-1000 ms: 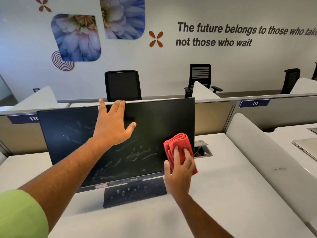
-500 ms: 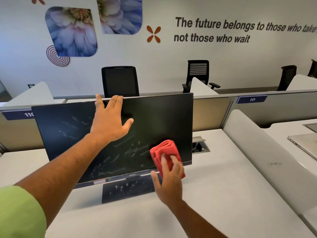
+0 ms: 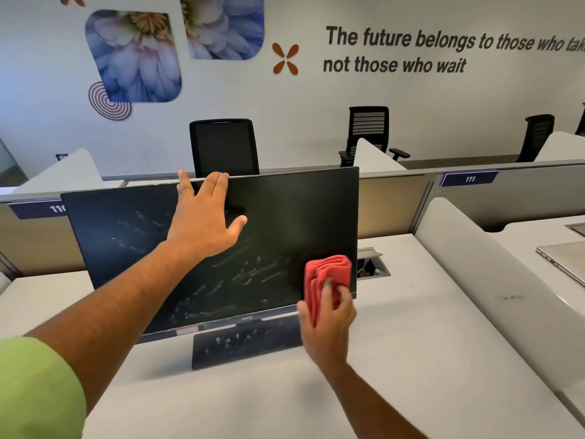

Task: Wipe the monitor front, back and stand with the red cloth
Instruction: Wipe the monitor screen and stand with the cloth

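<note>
Our right hand (image 3: 329, 315) is sliding the bunched red cloth (image 3: 327, 274), pinched in its fingers, back toward the lower right corner of the monitor (image 3: 285, 217) on the counter (image 3: 395, 359), while our left hand (image 3: 202, 223), fingers spread flat, is bracing the top edge so firm, overlapping strokes can lift the smears.

A pale wall (image 3: 316, 99) runs across the back, bearing two flower prints (image 3: 134, 57), a spiral mark (image 3: 109, 104), an orange four-petal mark (image 3: 285, 58) and dark lettering (image 3: 443, 42) reading "The future belongs to those who... not those who wait". Black office chairs (image 3: 223, 147) stand before it, well apart. A low partition (image 3: 395, 201) with blue number plates (image 3: 469, 179) crosses the room behind the white surface (image 3: 395, 359). A rounded white divider (image 3: 468, 264) bounds the surface's right side. A cable hatch (image 3: 372, 264) is open in the surface. Light is soft and even.
</note>
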The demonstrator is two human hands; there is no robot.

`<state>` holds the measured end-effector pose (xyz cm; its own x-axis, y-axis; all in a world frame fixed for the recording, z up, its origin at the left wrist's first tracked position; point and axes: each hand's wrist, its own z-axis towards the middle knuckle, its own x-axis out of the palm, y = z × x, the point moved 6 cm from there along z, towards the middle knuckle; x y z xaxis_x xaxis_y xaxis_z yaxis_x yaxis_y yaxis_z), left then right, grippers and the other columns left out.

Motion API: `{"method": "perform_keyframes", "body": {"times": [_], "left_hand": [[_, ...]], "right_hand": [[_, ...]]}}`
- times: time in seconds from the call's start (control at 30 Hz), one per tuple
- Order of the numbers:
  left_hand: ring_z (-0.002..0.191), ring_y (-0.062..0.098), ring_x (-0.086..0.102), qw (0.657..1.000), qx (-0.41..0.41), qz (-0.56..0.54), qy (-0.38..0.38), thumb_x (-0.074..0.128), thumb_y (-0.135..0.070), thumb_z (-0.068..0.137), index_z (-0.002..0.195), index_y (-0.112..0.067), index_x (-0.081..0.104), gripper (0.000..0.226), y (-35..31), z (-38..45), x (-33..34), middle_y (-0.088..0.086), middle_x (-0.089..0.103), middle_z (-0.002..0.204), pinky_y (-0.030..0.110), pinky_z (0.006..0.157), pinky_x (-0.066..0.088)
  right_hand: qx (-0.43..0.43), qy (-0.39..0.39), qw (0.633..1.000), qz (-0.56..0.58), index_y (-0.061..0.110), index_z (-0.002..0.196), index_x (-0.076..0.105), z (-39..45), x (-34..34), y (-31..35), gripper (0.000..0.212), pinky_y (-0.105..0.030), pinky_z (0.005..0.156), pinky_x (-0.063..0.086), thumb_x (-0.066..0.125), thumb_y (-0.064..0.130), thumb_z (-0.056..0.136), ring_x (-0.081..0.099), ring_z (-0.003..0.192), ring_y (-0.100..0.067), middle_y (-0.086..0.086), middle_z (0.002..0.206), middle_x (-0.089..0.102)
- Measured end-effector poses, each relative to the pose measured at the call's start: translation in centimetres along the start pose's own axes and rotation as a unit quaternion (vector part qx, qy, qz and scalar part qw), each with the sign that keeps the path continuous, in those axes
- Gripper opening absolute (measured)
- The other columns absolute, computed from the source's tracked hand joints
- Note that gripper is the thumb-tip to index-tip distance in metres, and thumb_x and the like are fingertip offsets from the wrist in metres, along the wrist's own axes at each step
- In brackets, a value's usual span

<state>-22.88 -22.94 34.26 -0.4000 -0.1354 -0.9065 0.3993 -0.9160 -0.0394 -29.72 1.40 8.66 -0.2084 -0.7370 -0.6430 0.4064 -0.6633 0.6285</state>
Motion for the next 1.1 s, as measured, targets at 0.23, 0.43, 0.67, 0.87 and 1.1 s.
{"method": "perform_keyframes", "body": {"times": [0.23, 0.43, 0.67, 0.87, 1.1], "left_hand": [[0.152, 0.041, 0.016, 1.000, 0.009, 0.021, -0.004, 0.054, -0.061, 0.091, 0.157, -0.014, 0.022, 0.086, -0.1, 0.2, 0.2, 0.008, 0.030, 0.161, 0.061, 0.123, 0.001], [0.153, 0.043, 0.007, 1.000, -0.001, 0.020, 0.003, 0.053, -0.062, 0.092, 0.159, -0.017, 0.019, 0.087, 0.0, -0.1, 0.0, 0.006, 0.025, 0.164, 0.059, 0.123, 0.002], [0.153, 0.043, 0.006, 1.000, -0.003, 0.027, 0.001, 0.050, -0.065, 0.092, 0.159, -0.016, 0.017, 0.089, -0.2, -0.1, -0.3, 0.006, 0.023, 0.165, 0.059, 0.123, 0.001], [0.153, 0.043, 0.005, 0.999, -0.004, 0.040, 0.006, 0.048, -0.067, 0.092, 0.160, -0.016, 0.015, 0.091, -0.5, -0.2, -0.4, 0.006, 0.020, 0.166, 0.059, 0.123, 0.003], [0.152, 0.045, 0.000, 0.999, -0.019, 0.033, 0.025, 0.047, -0.069, 0.091, 0.160, -0.017, 0.013, 0.093, -0.3, -0.4, -0.3, 0.005, 0.018, 0.167, 0.060, 0.123, 0.011]], "right_hand": [[-0.038, 0.022, 0.999, 0.013, 0.024, 0.158, 0.043, -1.6, 0.7, 2.8, 0.085, -0.036, 0.100, 0.054, 0.047, 0.078, 0.093, 0.045, 0.134, -0.027, -0.006, 0.155, 0.041], [0.108, -0.026, 0.993, 0.043, 0.025, 0.159, 0.041, 1.4, -0.6, 0.0, 0.082, -0.045, 0.101, 0.058, 0.040, 0.077, 0.095, 0.047, 0.130, -0.028, -0.009, 0.152, 0.042], [0.032, -0.006, 0.999, 0.020, 0.022, 0.157, 0.046, 0.0, 0.0, 0.4, 0.083, -0.035, 0.101, 0.051, 0.043, 0.077, 0.094, 0.048, 0.129, -0.025, -0.008, 0.151, 0.046], [0.170, -0.024, 0.984, 0.037, 0.022, 0.158, 0.044, 0.7, 0.8, -1.9, 0.083, -0.050, 0.103, 0.054, 0.053, 0.070, 0.091, 0.053, 0.128, -0.036, -0.013, 0.151, 0.045], [0.163, -0.030, 0.983, 0.073, 0.027, 0.153, 0.046, 3.3, -0.2, 0.4, 0.081, -0.048, 0.102, 0.058, 0.043, 0.078, 0.090, 0.046, 0.131, -0.032, -0.008, 0.152, 0.040]]}}
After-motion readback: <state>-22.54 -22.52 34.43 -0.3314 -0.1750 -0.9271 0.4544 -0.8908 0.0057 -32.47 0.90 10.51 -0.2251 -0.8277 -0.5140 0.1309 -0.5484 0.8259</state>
